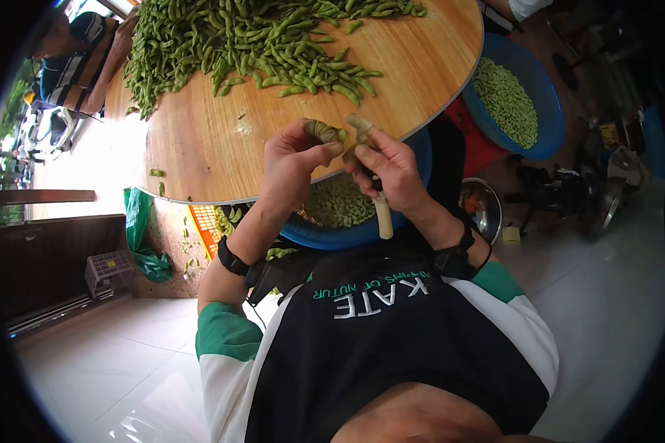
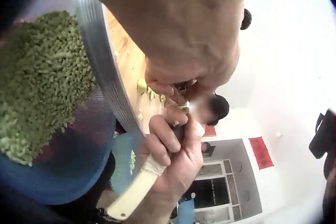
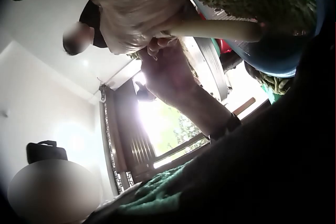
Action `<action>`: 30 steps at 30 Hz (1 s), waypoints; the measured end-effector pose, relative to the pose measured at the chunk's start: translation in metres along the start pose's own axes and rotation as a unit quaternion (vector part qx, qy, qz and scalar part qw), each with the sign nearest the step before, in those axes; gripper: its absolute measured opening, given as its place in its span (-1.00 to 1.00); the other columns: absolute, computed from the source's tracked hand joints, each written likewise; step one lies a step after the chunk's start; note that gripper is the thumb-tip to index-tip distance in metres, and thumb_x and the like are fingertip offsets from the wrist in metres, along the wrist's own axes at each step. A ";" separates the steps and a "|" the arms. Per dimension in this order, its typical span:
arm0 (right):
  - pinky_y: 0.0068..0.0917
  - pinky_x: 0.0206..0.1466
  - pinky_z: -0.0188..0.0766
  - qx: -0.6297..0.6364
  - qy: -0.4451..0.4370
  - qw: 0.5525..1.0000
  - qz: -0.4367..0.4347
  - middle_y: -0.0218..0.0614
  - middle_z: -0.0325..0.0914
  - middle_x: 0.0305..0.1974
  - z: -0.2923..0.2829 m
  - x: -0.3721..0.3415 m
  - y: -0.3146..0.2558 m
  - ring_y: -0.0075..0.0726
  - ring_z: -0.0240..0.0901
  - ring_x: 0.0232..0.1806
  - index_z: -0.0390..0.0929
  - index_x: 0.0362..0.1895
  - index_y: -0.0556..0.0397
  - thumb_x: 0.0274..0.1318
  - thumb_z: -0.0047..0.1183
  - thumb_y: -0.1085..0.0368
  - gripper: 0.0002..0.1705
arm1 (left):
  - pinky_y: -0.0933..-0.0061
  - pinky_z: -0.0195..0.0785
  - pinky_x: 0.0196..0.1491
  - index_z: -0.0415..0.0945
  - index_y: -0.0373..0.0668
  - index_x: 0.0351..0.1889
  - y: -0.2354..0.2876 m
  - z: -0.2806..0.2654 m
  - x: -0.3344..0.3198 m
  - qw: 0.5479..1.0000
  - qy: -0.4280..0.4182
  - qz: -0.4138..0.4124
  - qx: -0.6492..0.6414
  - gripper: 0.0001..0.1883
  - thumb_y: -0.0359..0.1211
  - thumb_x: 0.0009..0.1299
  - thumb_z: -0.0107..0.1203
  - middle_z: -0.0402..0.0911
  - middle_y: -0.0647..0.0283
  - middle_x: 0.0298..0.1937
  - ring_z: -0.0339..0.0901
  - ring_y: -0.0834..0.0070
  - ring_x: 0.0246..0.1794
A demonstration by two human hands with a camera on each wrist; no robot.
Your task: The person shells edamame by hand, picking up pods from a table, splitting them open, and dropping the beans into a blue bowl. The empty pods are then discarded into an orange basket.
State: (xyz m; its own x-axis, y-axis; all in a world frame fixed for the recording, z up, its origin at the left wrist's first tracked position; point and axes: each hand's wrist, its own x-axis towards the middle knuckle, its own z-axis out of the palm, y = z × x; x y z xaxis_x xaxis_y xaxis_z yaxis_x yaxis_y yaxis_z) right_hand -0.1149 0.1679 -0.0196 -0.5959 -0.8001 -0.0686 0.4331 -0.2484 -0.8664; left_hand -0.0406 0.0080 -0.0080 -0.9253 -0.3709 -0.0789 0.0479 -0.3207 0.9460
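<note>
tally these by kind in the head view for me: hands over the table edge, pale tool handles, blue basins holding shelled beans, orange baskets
hands: 2 (left hand, right hand)
pale tool handle: 1
blue basins: 2 (near basin, far-right basin)
orange basket: 1
total: 6

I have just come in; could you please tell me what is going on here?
A person is working at the edge of a wooden table. The left hand pinches a small green piece, probably a pod, while the right hand grips a pale-handled tool; its working end is hard to make out. Many green pods lie heaped on the table. Below the hands, a blue basin holds loose beans, and a second blue basin holds more.
</note>
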 end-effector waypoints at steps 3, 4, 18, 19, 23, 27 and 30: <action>-0.75 -0.63 0.17 -0.018 -0.050 0.998 0.039 -0.39 0.45 -0.39 -0.001 0.000 -0.001 -0.71 0.25 -0.59 0.28 0.20 0.15 0.33 -0.17 0.29 -0.60 | 0.67 0.21 -0.44 0.55 -0.25 -0.39 0.002 -0.005 -0.003 0.999 0.009 -0.036 -0.010 -0.90 -0.57 0.15 0.21 0.58 0.36 -0.48 0.41 0.68 -0.52; -0.76 -0.63 0.17 -0.021 -0.065 0.997 0.035 -0.40 0.46 -0.39 0.001 -0.001 0.002 -0.72 0.25 -0.59 0.28 0.20 0.14 0.34 -0.17 0.28 -0.61 | 0.67 0.21 -0.44 0.55 -0.25 -0.39 0.000 -0.007 -0.004 0.999 0.012 -0.036 -0.011 -0.90 -0.57 0.15 0.21 0.58 0.36 -0.48 0.41 0.68 -0.52; -0.78 -0.63 0.13 -0.032 -0.097 0.994 0.043 -0.41 0.48 -0.41 0.002 0.004 0.009 -0.74 0.20 -0.62 0.29 0.24 0.10 0.34 -0.12 0.28 -0.58 | 0.64 0.25 -0.46 0.49 -0.24 -0.40 -0.002 -0.010 -0.010 0.997 0.045 -0.031 -0.055 -0.85 -0.61 0.12 0.22 0.58 0.31 -0.46 0.44 0.64 -0.53; -0.78 -0.63 0.10 -0.035 -0.090 0.994 0.045 -0.37 0.50 -0.40 0.002 0.004 0.008 -0.73 0.18 -0.63 0.25 0.29 0.12 0.34 -0.12 0.27 -0.53 | 0.64 0.25 -0.46 0.49 -0.24 -0.40 -0.002 -0.007 -0.011 0.997 0.045 -0.030 -0.055 -0.85 -0.61 0.12 0.22 0.58 0.31 -0.46 0.44 0.64 -0.53; -0.77 -0.64 0.07 -0.058 -0.086 0.994 0.017 -0.37 0.50 -0.41 0.003 0.005 0.004 -0.74 0.16 -0.65 0.31 0.24 0.13 0.33 -0.11 0.29 -0.57 | 0.63 0.29 -0.42 0.46 -0.21 -0.38 -0.003 -0.006 -0.012 0.997 0.059 0.029 -0.051 -0.82 -0.64 0.13 0.17 0.60 0.28 -0.38 0.49 0.62 -0.45; -0.76 -0.63 0.07 -0.048 -0.107 0.993 0.010 -0.36 0.52 -0.40 -0.002 0.006 0.005 -0.73 0.17 -0.65 0.35 0.23 0.11 0.30 -0.09 0.35 -0.58 | 0.60 0.31 -0.40 0.44 -0.21 -0.35 -0.003 -0.015 -0.008 0.977 -0.039 -0.052 -0.203 -0.83 -0.66 0.18 0.09 0.61 0.24 -0.35 0.52 0.56 -0.43; -0.75 -0.59 0.12 -0.181 -0.143 0.956 -0.180 -0.35 0.53 -0.38 -0.009 0.021 0.019 -0.71 0.21 -0.62 0.35 0.24 0.10 0.27 -0.07 0.40 -0.56 | 0.58 0.32 -0.40 0.42 -0.23 -0.34 -0.003 -0.024 -0.004 0.956 -0.105 -0.128 -0.243 -0.84 -0.66 0.19 0.07 0.60 0.22 -0.36 0.52 0.53 -0.42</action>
State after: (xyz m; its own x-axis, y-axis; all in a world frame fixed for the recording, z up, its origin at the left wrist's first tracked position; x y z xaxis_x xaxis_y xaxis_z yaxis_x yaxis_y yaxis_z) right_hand -0.1251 0.1517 -0.0425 -0.4313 -0.8271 0.3603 -0.0583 -0.3730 -0.9260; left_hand -0.0281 -0.0104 -0.0175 -0.9829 -0.0598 -0.1743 -0.0674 -0.7634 0.6424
